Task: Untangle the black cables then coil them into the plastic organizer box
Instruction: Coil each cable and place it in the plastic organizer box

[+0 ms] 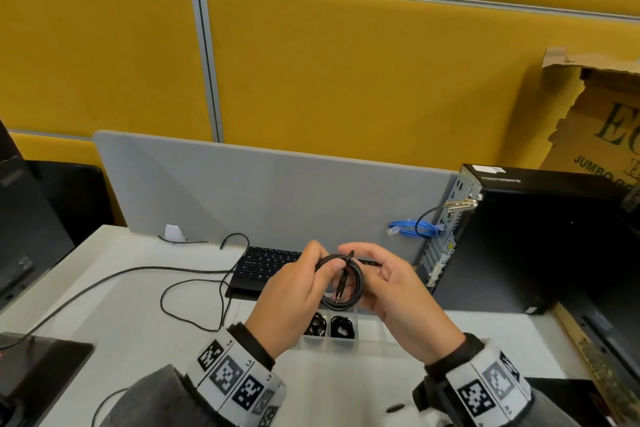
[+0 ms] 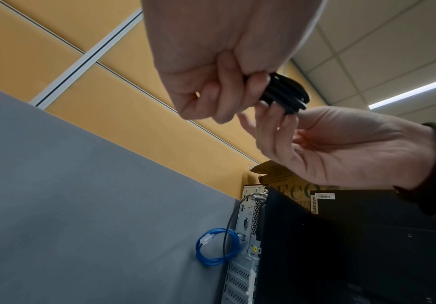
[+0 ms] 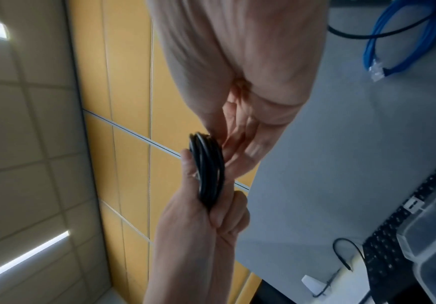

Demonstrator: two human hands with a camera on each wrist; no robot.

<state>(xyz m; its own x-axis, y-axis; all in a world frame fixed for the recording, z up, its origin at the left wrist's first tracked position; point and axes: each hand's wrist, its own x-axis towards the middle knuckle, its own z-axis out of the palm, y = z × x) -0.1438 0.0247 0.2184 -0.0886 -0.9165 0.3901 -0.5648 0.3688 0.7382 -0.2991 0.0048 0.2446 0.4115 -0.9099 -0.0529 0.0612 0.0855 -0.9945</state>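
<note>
A black cable coil (image 1: pixel 346 282) is held up in the air between both hands, above the desk. My left hand (image 1: pixel 323 263) grips its left side, with the thumb over the loops and the fingers curled behind (image 2: pixel 284 94). From the right, my right hand (image 1: pixel 363 253) holds the coil, its thumb over the top and its fingers lying along the far side (image 3: pixel 209 170). One cable end hangs inside the ring. Under the hands stands the clear plastic organizer box (image 1: pixel 367 328). Two of its compartments hold coiled black cables (image 1: pixel 315 324) (image 1: pixel 343 326).
A black keyboard (image 1: pixel 266 265) lies behind the box, with a long loose black cable (image 1: pixel 194 291) looping over the white desk to the left. A black computer tower (image 1: pixel 519 246) stands at the right, with a blue network cable (image 1: pixel 415 229) beside it. A grey divider (image 1: pixel 277 191) closes the back.
</note>
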